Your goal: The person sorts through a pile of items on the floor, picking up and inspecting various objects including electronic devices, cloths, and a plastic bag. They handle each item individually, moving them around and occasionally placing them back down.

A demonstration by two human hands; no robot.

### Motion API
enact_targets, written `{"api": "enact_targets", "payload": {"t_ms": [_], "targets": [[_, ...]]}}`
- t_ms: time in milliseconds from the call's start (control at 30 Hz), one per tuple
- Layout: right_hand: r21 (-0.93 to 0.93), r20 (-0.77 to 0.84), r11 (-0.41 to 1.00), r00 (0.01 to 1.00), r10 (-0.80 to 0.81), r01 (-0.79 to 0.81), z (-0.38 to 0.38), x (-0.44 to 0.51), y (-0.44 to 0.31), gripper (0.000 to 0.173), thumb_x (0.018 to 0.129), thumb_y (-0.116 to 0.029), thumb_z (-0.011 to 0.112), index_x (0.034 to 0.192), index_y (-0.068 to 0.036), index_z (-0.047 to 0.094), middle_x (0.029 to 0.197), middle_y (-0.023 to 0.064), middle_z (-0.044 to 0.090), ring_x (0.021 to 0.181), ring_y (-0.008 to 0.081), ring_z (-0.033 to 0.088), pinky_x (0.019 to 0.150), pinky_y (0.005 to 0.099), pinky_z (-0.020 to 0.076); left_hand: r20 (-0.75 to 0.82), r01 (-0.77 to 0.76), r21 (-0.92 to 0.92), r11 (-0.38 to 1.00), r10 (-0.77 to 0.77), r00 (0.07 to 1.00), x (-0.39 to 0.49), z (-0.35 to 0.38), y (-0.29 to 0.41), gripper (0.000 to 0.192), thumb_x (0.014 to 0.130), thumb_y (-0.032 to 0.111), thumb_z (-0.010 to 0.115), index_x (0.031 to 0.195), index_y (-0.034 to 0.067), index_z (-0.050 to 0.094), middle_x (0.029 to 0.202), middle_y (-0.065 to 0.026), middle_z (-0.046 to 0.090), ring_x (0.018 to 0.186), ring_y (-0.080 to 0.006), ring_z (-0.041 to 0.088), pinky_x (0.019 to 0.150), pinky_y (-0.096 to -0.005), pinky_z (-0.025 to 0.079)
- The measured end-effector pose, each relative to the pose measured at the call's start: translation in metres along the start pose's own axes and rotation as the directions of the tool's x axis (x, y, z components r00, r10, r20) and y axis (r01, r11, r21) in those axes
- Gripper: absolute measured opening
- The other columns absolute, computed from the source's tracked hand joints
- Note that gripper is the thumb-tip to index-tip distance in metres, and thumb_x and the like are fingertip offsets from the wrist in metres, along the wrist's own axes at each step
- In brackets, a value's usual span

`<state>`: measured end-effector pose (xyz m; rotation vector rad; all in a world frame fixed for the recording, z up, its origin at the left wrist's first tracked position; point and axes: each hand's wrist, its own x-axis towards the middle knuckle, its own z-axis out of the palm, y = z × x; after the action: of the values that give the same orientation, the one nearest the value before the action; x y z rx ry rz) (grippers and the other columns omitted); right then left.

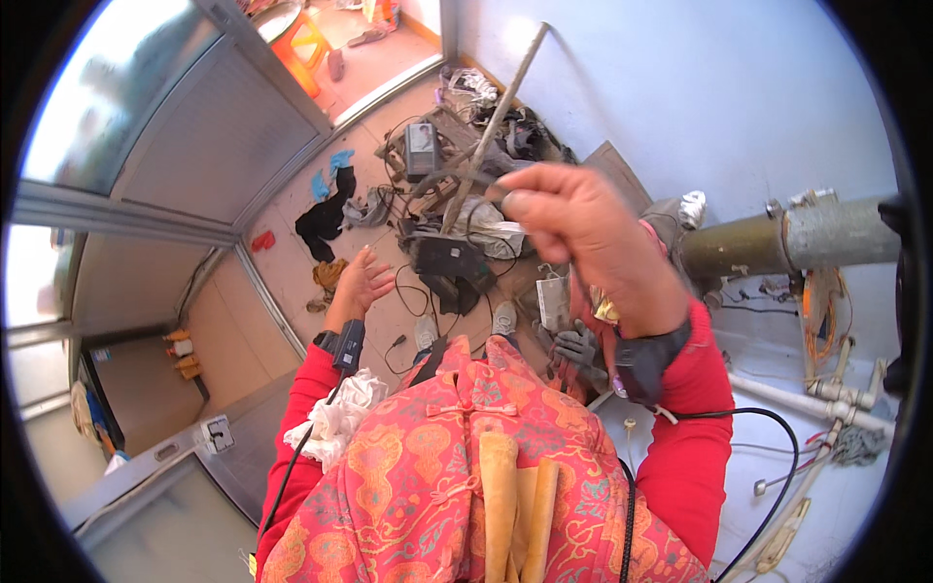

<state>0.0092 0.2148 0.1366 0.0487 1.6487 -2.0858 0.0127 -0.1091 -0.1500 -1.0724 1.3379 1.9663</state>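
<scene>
My right hand (583, 226) is raised over the pile, its thumb and index finger pinching the end of a dark strip or cable (455, 175). To its left my left hand (361, 283) hangs in the air with the fingers spread and nothing in it. A black flat box (450, 256) with a cable lies below and between the hands. Beyond it a grey boxy device (421, 151) rests on mixed scrap. A long pole (503, 116) leans from the pile against the wall. Black cloth (321, 218) lies on the floor beside the pile.
A sliding door frame (277, 65) stands at the left, with an orange stool (302, 51) beyond. A thick pipe (773, 237) and thinner white pipes (845, 412) run at the right. Grey gloves (576, 346) hang near my right arm. A cable with a plug (397, 341) trails near my shoes.
</scene>
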Motion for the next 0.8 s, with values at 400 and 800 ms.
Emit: {"api": "enact_targets", "payload": {"t_ms": [400, 800], "targets": [[0.182, -0.226, 0.805, 0.773, 0.593, -0.564, 0.0, 0.128, 0.261, 0.019, 0.086, -0.012, 0.053, 0.105, -0.007, 0.055, 0.069, 0.0019, 0.057, 0.052, 0.012, 0.055, 0.045, 0.0262, 0.0446, -0.058, -0.104, -0.254, 0.961, 0.093, 0.994, -0.008, -0.081, -0.036, 0.052, 0.09, 0.036, 0.053, 0.128, 0.003, 0.039, 0.117, -0.0167, 0.056, 0.086, -0.0252, 0.063, 0.072, -0.0356, 0.054], [0.112, -0.399, 0.814, 0.725, 0.562, -0.569, -0.03, 0.161, 0.351, 0.058, 0.081, -0.004, 0.057, 0.136, -0.006, 0.037, 0.091, 0.007, 0.062, 0.064, 0.0142, 0.058, 0.054, 0.0297, 0.045, -0.166, -0.113, -0.288, 0.951, 0.066, 0.984, -0.033, -0.126, -0.053, 0.052, 0.09, 0.038, 0.052, 0.129, 0.006, 0.04, 0.117, -0.0147, 0.056, 0.089, -0.0241, 0.062, 0.073, -0.0345, 0.054]]}}
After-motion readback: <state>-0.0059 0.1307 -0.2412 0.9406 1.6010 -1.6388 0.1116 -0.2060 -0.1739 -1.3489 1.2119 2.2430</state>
